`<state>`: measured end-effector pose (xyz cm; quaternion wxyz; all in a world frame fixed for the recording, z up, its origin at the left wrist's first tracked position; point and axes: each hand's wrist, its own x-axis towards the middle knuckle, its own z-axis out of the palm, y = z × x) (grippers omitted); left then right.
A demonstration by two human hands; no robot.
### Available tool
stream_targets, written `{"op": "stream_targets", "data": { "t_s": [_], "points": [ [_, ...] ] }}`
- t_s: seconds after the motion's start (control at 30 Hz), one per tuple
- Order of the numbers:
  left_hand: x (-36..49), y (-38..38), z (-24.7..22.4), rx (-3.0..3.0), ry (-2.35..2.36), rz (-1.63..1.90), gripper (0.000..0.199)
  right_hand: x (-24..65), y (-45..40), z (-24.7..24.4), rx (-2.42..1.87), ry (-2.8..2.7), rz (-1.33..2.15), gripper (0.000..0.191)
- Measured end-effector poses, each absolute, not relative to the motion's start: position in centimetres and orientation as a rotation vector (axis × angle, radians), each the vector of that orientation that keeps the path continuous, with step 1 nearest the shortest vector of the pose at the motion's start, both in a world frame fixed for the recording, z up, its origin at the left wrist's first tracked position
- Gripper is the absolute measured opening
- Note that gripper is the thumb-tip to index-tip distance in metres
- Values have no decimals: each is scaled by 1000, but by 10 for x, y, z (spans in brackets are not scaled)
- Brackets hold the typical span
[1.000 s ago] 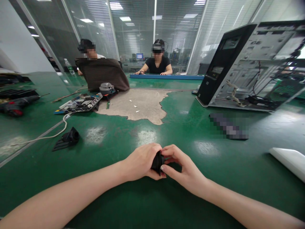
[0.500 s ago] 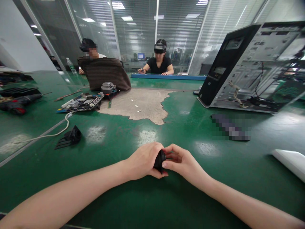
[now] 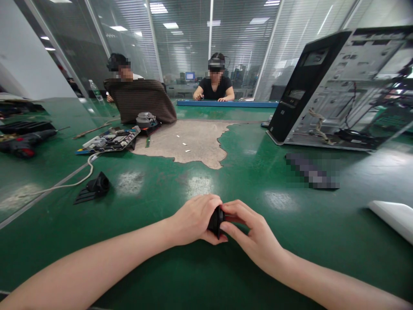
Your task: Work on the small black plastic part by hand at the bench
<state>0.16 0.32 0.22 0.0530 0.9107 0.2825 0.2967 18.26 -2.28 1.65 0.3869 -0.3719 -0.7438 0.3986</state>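
Note:
A small black part with a flared rim [image 3: 215,223] is held between my hands, low over the green tabletop [image 3: 180,275]; its exact kind does not show. My left hand [image 3: 195,218] wraps round it from the left, fingers over the top and thumb beneath. From the right, my right hand [image 3: 250,228] grips the rim side with fingertips and thumb. Much of the part is hidden by my left hand. Further left on the table lies a black plastic piece with a round opening and slats [image 3: 97,186].
A circuit board [image 3: 111,140] and a pale cable [image 3: 82,180] lie at the left, near a power drill [image 3: 27,140]. An open computer case [image 3: 309,90] stands at the right, with a white object [image 3: 395,217] nearer me. Two people sit across the table.
My right hand has turned slightly, its wrist lower and its fingers still at the rim of the black part. My left hand stays almost where it was.

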Motion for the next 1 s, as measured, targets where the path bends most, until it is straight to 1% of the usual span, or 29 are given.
{"op": "stream_targets", "data": {
  "t_s": [0.1,0.2,0.27,0.33,0.4,0.53,0.6,0.67,0.77,0.87,0.93,1.0],
  "points": [
    [2,3,3,2738,847,885,64,182,-19,16,-947,-1787,1164,5],
    [1,4,3,2718,845,853,64,182,-15,17,-934,-1703,1371,10],
    [1,4,3,2722,828,846,64,182,-15,18,-935,-1722,1428,12],
    [1,4,3,2718,826,840,64,183,-16,18,-927,-1803,1398,10],
    [2,4,3,2693,856,824,63,186,-18,20,-908,-1938,1282,9],
    [2,3,3,2672,887,772,60,191,-23,22,-859,-2195,936,17],
    [1,3,3,2680,872,779,58,192,-23,22,-843,-2207,858,17],
    [1,4,3,2684,854,810,59,191,-21,20,-834,-2146,889,13],
    [1,4,3,2683,845,833,61,188,-17,18,-849,-2002,1072,8],
    [2,4,3,2690,843,825,61,186,-15,18,-900,-1941,1243,10],
    [2,4,3,2692,840,826,60,187,-16,21,-912,-1994,1243,10],
    [1,4,4,2691,846,829,61,189,-18,24,-893,-2093,1147,12]
  ]
}}
